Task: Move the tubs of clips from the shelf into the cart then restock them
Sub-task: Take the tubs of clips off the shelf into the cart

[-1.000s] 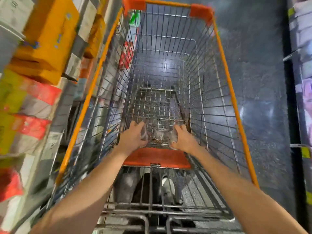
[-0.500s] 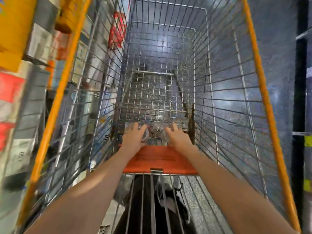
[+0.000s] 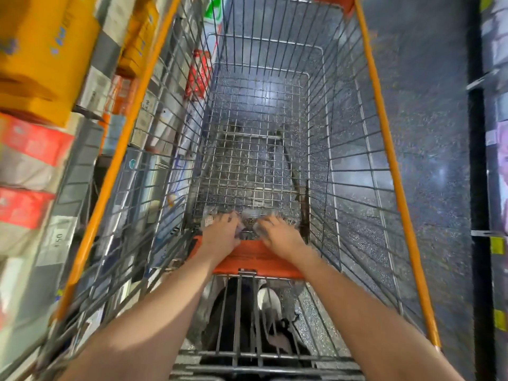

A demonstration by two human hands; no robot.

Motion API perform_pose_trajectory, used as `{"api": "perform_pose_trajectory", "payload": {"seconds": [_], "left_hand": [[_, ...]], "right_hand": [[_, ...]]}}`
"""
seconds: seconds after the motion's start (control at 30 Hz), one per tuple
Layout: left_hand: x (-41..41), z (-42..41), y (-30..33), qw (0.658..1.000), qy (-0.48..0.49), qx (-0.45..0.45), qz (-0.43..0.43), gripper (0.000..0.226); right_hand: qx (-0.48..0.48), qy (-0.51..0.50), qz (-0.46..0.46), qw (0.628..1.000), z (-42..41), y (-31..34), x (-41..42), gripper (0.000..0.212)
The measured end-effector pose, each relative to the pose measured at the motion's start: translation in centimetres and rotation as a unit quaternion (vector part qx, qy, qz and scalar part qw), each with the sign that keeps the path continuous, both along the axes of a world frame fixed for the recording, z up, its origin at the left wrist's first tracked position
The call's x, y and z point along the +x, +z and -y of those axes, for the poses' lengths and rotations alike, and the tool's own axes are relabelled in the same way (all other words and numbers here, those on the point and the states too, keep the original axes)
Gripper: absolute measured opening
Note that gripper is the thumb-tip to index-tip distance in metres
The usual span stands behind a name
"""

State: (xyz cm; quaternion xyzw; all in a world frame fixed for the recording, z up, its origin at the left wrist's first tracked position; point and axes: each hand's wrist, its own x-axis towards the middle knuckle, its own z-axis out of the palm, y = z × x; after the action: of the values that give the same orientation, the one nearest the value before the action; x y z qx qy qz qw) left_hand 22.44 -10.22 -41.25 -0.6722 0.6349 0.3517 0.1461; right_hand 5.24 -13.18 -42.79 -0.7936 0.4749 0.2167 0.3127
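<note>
- Cart (image 3: 384, 149): wire shopping cart with orange rim, seen from above; an orange flap (image 3: 255, 259) lies at the near end of its basket. A second ago the view took in the cart's far orange corners from farther back; since then it has closed in on the basket and lifted slightly.
- Tubs of clips (image 3: 248, 220): small clear plastic tubs, dark contents faintly visible, low at the near end of the basket just beyond the orange flap. The count is blurred; at least two or three. A second ago they were carried between the hands above the mesh; now they appear down at basket-floor level.
- Left hand (image 3: 221, 235): over the left tubs, fingers (image 3: 229, 218) curved down onto them; whether they grip or merely rest cannot be told.
- Right hand (image 3: 279, 235): over the right tubs, fingers likewise bent on top; grip uncertain.
- Shelf (image 3: 90, 111), left of the cart: yellow boxes (image 3: 41, 59), red-and-grey packs (image 3: 30, 149), price labels.
- Floor (image 3: 428, 133): dark, speckled.
- Judgement: this batch looks delivered into the cart; release and withdrawal come next, then either further tubs or the restocking stage.
</note>
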Motion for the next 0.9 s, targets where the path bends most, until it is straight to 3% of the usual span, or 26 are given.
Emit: {"api": "perform_pose_trajectory", "payload": {"seconds": [0.1,0.33,0.53,0.9], "left_hand": [[-0.2,-0.5,2.1,0.999,0.006,0.008,-0.038,0.064],[-0.4,-0.3,9.2,0.990,0.084,0.001,-0.111,0.039],[-0.2,-0.3,16.6,0.987,0.128,-0.028,-0.097,0.044],[3.6,-5.8,34.5,0.967,0.147,-0.208,-0.026,0.057]], "right_hand": [[-0.006,0.014,0.008,1.000,-0.2,2.6,-0.7,0.045],[-0.024,0.039,0.024,0.999,1.0,9.8,-1.2,0.048],[-0.062,0.062,0.071,0.994,1.9,17.8,0.0,0.054],[-0.149,0.170,0.226,0.948,0.1,35.7,4.2,0.055]]}}
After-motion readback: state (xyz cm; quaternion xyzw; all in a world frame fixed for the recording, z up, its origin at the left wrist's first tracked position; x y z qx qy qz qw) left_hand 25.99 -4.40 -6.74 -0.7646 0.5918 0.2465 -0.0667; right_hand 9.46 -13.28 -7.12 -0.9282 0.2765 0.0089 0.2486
